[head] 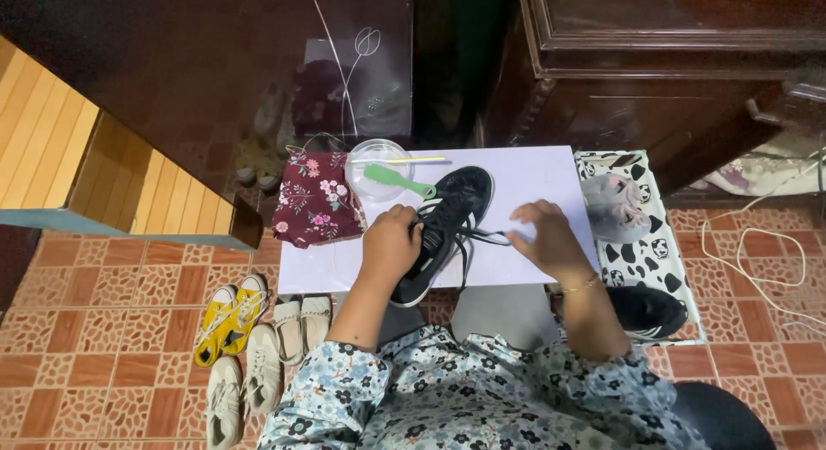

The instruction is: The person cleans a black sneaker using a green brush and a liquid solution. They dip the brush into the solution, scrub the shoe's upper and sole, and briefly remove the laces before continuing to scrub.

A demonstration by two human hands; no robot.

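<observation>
Using the small white table (pixel 533 179) as the anchor here. Nearest to the camera, a black sneaker (pixel 445 231) with white stripes lies across the table's front half, heel hanging off the near edge, toe pointing toward the far side. Left hand (pixel 390 245) is clamped over the shoe's near left side, fingers curled around the upper. Right hand (pixel 545 239) sits just right of the shoe, fingers pinching a black lace (pixel 483 237) pulled out sideways.

Looks light and fairly soft up top, stiffer along the sole, so I'd say gripping the sides by the midfoot is the safe hold. Laces are floppy and will snag easily.

Toward the table's far left corner there's a clear plastic bowl (pixel 377 170) with a green brush (pixel 397 181) resting across it, and a floral maroon cloth (pixel 317 199) draped off the left edge. Right of the table sits a cow-print tray (pixel 641 252) with a grey shoe (pixel 613 207) on it and another black sneaker (pixel 647 310) at its near end.

Open room is mostly the table's bare right half. Left of the table, pairs of shoes (pixel 249 338) crowd the tiled floor.
</observation>
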